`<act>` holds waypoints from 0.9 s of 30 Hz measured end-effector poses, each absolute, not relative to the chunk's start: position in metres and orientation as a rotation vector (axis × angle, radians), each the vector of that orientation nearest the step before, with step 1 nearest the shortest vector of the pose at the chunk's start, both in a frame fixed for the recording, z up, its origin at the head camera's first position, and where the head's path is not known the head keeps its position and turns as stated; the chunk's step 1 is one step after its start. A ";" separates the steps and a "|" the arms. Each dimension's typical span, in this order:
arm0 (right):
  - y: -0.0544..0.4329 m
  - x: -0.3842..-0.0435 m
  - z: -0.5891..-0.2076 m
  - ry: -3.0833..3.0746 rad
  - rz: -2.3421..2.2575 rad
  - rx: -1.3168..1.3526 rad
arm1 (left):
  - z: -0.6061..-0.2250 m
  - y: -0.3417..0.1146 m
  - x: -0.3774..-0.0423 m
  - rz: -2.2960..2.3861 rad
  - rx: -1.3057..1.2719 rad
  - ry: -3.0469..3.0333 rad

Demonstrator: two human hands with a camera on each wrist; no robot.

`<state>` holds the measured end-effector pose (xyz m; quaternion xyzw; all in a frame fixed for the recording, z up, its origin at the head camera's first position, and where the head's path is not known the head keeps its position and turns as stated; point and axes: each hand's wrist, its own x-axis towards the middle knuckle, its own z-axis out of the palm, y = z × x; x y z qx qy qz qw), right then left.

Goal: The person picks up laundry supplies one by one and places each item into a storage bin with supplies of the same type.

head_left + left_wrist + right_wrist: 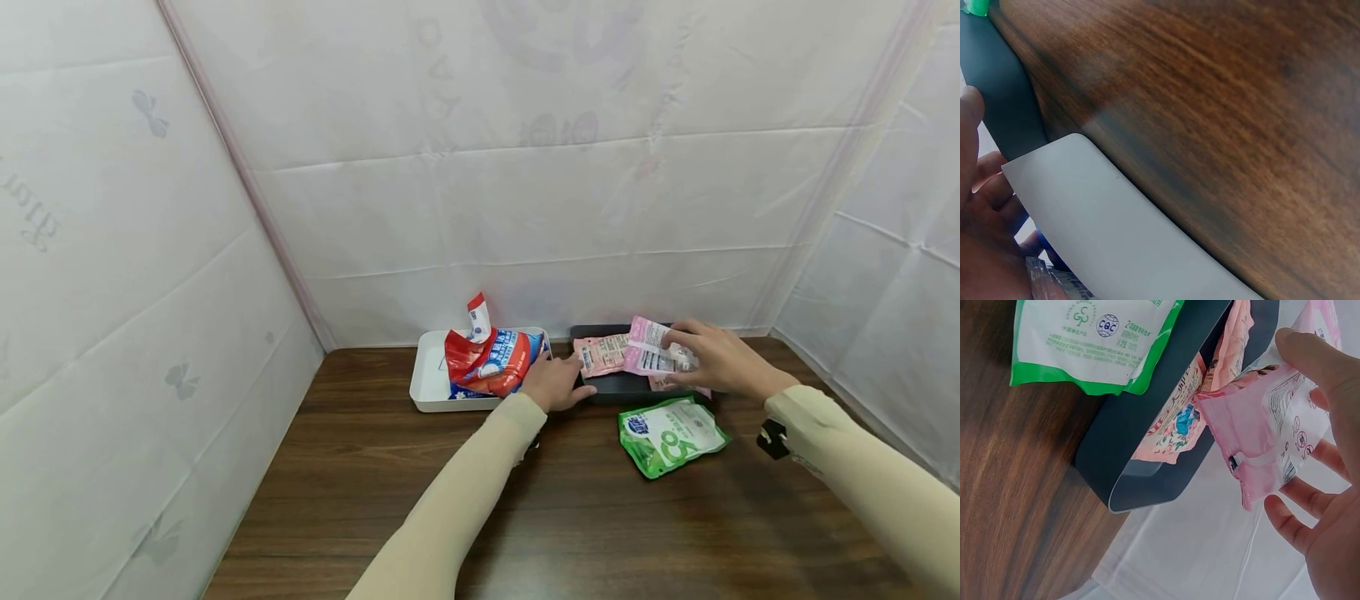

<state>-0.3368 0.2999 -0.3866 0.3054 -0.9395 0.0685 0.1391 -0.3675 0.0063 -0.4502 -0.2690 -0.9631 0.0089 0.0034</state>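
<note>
My right hand [723,360] pinches a pink-and-white packet [648,346] between thumb and fingers. It holds the packet tilted above the black tray [1124,453], where peach-coloured packets [602,356] lie. My left hand [553,383] is at the meeting edges of the white tray [431,375] and the black tray, its fingers loosely spread and gripping nothing visible. Beside that hand, a red-and-blue bag [495,362] sits in the white tray, one red corner standing up. The left wrist view shows the fingers behind the white tray's wall, so their exact contact is hidden.
A green-and-white pouch [671,435] lies on the brown wooden table [600,533], in front of the black tray. White printed sheets [525,208] hang behind the table and on both sides. Both trays stand close to the back sheet.
</note>
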 end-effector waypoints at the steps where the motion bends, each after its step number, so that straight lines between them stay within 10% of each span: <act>1: 0.299 -0.337 -0.387 -2.720 0.197 0.880 | -0.450 0.006 -0.367 0.029 -0.844 -3.020; 27: 0.283 -0.358 -0.394 -2.775 0.147 0.869 | -0.451 0.005 -0.369 0.023 -0.838 -3.032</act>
